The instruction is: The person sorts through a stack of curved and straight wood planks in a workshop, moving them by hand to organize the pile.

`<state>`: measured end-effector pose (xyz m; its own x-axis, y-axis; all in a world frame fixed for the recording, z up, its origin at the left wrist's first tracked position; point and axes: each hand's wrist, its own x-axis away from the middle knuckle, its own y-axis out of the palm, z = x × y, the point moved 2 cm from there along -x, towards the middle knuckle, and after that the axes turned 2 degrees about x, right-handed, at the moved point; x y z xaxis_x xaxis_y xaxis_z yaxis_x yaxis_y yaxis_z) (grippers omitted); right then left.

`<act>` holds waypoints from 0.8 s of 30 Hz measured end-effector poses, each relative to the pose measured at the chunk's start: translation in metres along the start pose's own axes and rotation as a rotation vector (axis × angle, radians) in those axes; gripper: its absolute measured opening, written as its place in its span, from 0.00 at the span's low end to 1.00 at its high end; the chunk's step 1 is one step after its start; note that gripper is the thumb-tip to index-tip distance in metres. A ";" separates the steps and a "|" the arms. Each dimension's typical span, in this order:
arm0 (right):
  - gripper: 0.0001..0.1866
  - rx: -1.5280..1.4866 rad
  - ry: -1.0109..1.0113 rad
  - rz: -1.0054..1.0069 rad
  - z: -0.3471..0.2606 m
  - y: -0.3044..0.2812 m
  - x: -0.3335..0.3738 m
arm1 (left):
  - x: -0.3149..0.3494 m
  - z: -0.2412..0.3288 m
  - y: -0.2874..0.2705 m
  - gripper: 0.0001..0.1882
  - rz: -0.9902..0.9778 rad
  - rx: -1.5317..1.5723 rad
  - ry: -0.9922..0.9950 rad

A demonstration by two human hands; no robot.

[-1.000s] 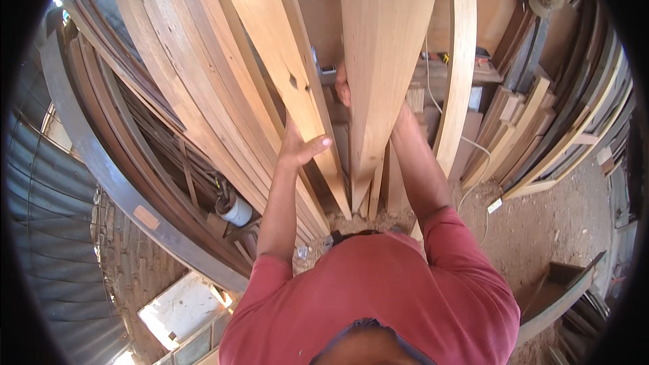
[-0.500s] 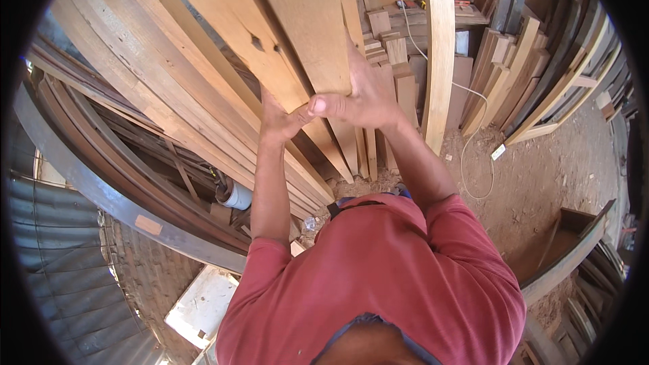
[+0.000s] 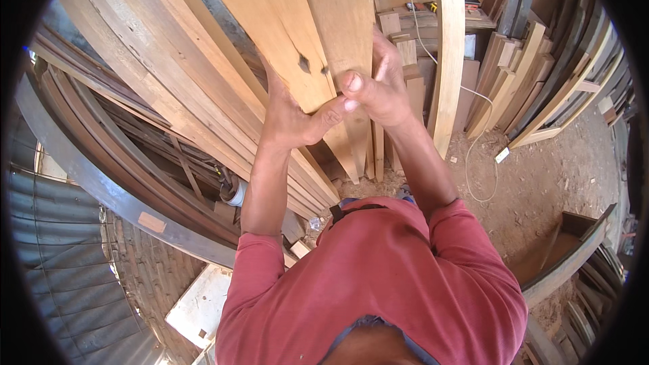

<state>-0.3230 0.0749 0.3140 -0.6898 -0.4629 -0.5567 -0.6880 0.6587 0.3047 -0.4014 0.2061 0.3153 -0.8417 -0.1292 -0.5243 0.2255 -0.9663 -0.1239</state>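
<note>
Two long pale wooden boards stand upright in front of me, side by side, their lower ends at the floor. Dark knots mark the left board (image 3: 280,34); the right board (image 3: 341,20) is plainer. My left hand (image 3: 292,116) grips the left board's outer edge, its thumb laid across the front. Around the right board's outer edge wraps my right hand (image 3: 387,91), its thumb also on the front. The thumb tips meet near the seam. Most of the fingers are hidden behind the boards.
More long planks (image 3: 169,47) lean close by on the left. A curved pale wooden piece (image 3: 447,54) stands at the right, near a white cable (image 3: 495,169) on the dirt floor. Wood offcuts (image 3: 503,81) stack behind it. A wooden frame (image 3: 568,257) lies at lower right.
The dark gap between the two boards has closed, leaving them edge to edge. Both hands keep their hold, with the left thumb stretched further across. The whole view has shifted slightly.
</note>
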 end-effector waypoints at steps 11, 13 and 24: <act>0.59 0.197 -0.091 0.051 0.077 -0.008 -0.012 | -0.023 -0.017 -0.029 0.40 0.033 0.057 -0.035; 0.55 0.058 -0.062 0.007 0.078 0.005 -0.022 | -0.028 -0.020 -0.045 0.43 0.051 0.115 -0.026; 0.53 0.324 -0.054 -0.043 0.117 0.000 -0.064 | -0.082 -0.121 -0.096 0.52 0.119 0.369 -0.128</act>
<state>-0.2523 0.1738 0.2590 -0.6429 -0.4678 -0.6064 -0.6024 0.7979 0.0231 -0.2948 0.3366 0.2679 -0.8800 -0.2487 -0.4046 0.1532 -0.9551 0.2538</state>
